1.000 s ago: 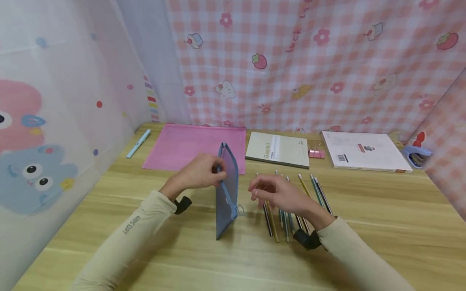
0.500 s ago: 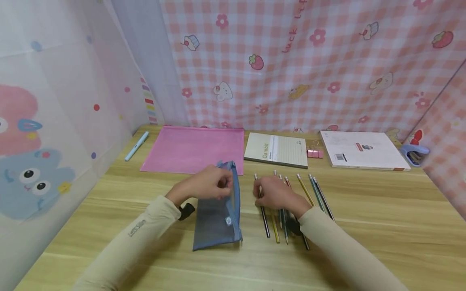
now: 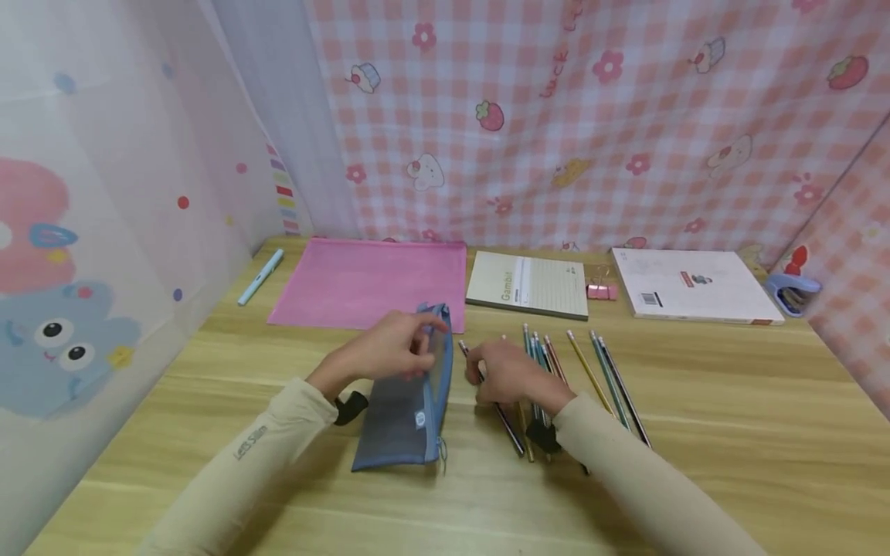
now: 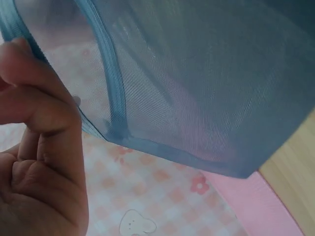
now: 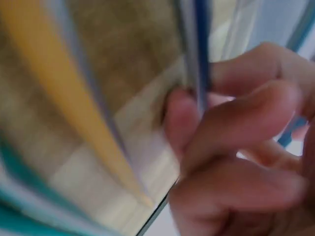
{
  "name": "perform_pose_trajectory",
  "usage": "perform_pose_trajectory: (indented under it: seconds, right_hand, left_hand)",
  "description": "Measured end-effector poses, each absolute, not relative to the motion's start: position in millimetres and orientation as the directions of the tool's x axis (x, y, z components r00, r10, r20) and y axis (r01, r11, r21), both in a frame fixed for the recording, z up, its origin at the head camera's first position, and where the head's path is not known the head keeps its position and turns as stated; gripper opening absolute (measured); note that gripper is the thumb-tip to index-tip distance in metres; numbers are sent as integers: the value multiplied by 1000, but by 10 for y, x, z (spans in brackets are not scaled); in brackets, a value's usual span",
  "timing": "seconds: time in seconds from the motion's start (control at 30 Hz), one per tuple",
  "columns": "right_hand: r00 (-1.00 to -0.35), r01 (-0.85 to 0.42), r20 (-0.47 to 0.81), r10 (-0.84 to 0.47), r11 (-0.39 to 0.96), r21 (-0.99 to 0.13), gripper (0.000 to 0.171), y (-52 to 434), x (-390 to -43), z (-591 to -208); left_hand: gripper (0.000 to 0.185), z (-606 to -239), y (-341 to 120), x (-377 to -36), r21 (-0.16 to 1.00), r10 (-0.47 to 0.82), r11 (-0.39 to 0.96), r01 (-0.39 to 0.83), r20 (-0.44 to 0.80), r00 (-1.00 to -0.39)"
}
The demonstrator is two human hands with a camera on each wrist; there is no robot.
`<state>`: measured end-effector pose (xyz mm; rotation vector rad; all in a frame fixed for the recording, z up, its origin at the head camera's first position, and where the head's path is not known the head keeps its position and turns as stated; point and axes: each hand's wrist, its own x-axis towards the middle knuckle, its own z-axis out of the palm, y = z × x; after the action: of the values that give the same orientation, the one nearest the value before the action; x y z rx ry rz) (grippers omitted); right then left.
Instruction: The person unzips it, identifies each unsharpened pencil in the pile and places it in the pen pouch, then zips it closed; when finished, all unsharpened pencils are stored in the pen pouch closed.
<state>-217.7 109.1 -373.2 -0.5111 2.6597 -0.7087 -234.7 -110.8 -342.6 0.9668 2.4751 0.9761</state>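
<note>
A blue mesh zipper pouch stands tilted on the table, its zipped mouth parted. My left hand grips the mouth's edge; the left wrist view has its fingers at the blue trim beside the see-through mesh. To the right, my right hand pinches a dark striped pencil, slanted with its white end toward the pouch. The right wrist view is blurred, but the pencil shows between thumb and finger. A yellow pencil and green ones lie close by. Several pencils are partly hidden under the right hand.
Apart to the right lie a yellow pencil, a green one and a dark one. Along the back are a light blue pen, pink pouch, notebook, pink binder clip, white book and blue tape dispenser.
The pouch has tipped from upright to leaning left, held by the left hand. My right hand has lowered to the pencils and now pinches the dark one, whose upper end has swung left.
</note>
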Motion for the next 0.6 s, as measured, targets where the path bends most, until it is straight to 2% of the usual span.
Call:
perform_pose_trajectory:
  seconds: [0.13,0.27,0.37,0.47,0.6]
  right_hand:
    - [-894,-191,-156,-420,672,-715,22,1215,-2199,-3665]
    - [-915,-199,-8,-402,469,-860,28,1260,-2221,-3499]
    - [-934,-221,88,-348,365,-905,30,1203,-2235,-3417]
    - [-955,-209,127,-268,305,-929,31,1105,-2244,-3427]
    - [-966,-209,133,-222,365,-907,33,967,-2207,-3491]
  left_hand:
    - [55,-3423,-1116,-2325,694,682,542,475,-33,-730]
    - [63,-3403,-1092,-2304,694,684,535,482,-20,-729]
    - [68,-3388,-1069,-2288,690,684,527,496,2,-730]
    - [71,-3375,-1057,-2269,698,672,519,494,24,-740]
    - [73,-3366,-1054,-2243,725,636,503,470,59,-770]
